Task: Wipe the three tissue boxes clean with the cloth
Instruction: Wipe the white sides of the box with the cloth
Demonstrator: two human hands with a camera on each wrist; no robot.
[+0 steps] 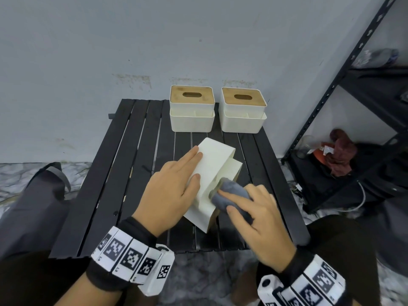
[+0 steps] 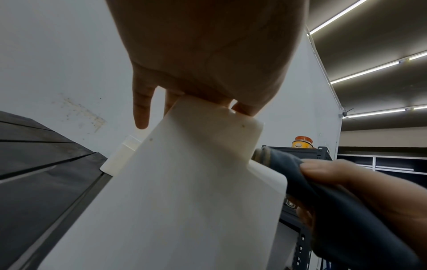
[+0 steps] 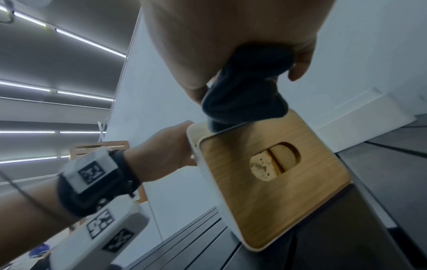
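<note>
On the black slatted table [image 1: 132, 151], two white tissue boxes with wooden lids stand upright at the back, one left [image 1: 192, 107] and one right [image 1: 242, 109]. The third box [image 1: 216, 155] lies tipped on its side in the middle. Its wooden lid [image 3: 265, 191] faces right. My left hand [image 1: 176, 182] lies flat on the upturned face with straight fingers, steadying the box [image 2: 184, 182]. My right hand [image 1: 254, 208] grips a bunched grey cloth [image 1: 229, 191] and presses it on the box's stepped side near the lid. The cloth [image 3: 247, 91] touches the box's rim.
A black metal shelf rack [image 1: 353, 107] stands close to the table's right side, with a red rag [image 1: 340, 155] on its low shelf. A dark bag [image 1: 33, 206] sits on the floor at the left. A grey wall runs behind the table.
</note>
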